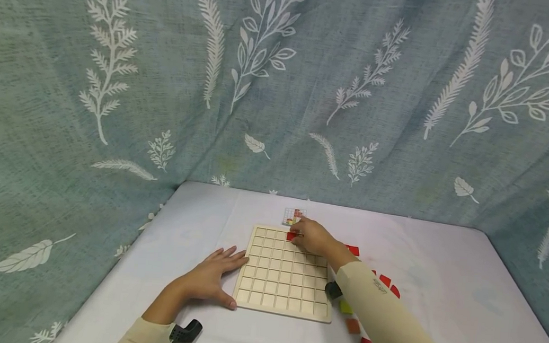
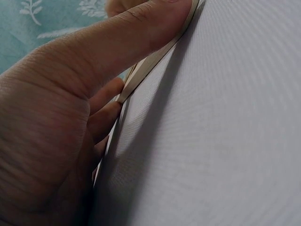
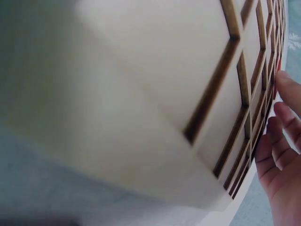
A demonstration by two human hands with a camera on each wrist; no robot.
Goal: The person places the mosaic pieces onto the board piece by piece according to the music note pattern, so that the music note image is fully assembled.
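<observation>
Across the white cloth-covered table (image 1: 440,263), one person is working with two bare hands at a single pale wooden grid board (image 1: 271,288), seven square cells forming its near row. The left hand (image 1: 210,276) is lying with fingers spread apart, touching the board's left edge, its thumb at the near corner. The right hand (image 1: 315,239) is pinching one small red piece (image 1: 291,236) between thumb and finger at the far row. One small printed card (image 1: 289,215) is lying just beyond. To the right, at least five loose red pieces (image 1: 385,280) are lying, one partly hidden by the cream sleeve (image 1: 377,301), with one yellow-green block (image 1: 345,306) and one orange-brown piece (image 1: 353,326). Two black wrist devices (image 1: 187,331) are showing.
</observation>
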